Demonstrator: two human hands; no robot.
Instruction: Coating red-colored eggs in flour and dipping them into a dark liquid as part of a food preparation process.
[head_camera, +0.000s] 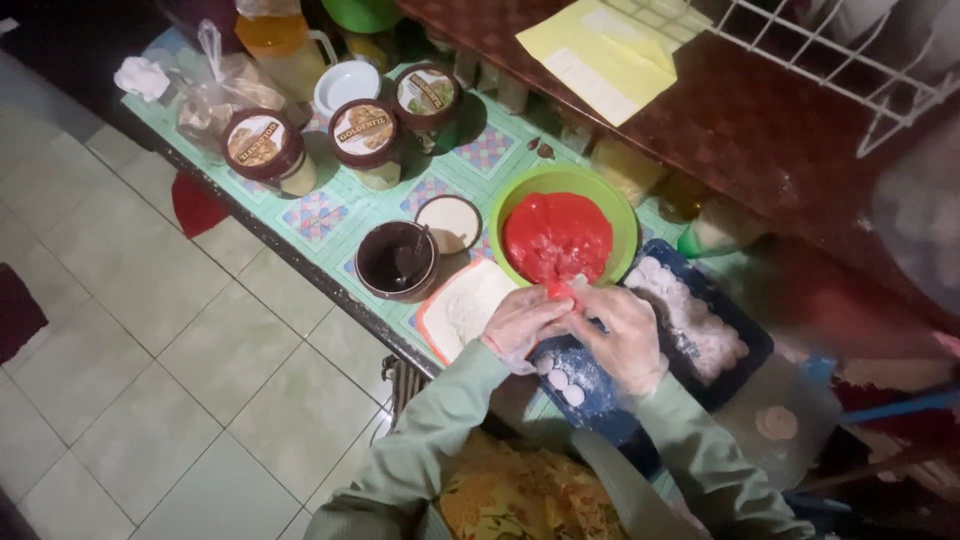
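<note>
Your left hand (522, 322) and right hand (625, 335) meet just below the near rim of the green bowl (625, 205), and together they pinch a small red piece of dough (560, 291) between the fingertips; both hands are clenched on it, fingers curled in. The bowl holds a large mass of the same red dough (556, 236), and the piece you grip sits right at the bowl's near edge, touching your fingers on both sides.

Under your right hand, on the near side of the bowl, lies a dark blue tray (745, 335) dusted with white flour; a row of pale floured pieces (690, 320) fills its far part, and a few small white rounds (562, 383) lie on it just below your left hand. To the left of the bowl, touching your left hand's side, is an orange-rimmed plate of flour (462, 305). Further left of the bowl stands a dark round tub with a spoon (396, 259) in it, and a small white lid (449, 222) rests between that tub and the bowl. Beyond the bowl, towards the far end of the desk (320, 215), three brown-lidded jars (363, 133) stand in a loose row.
</note>
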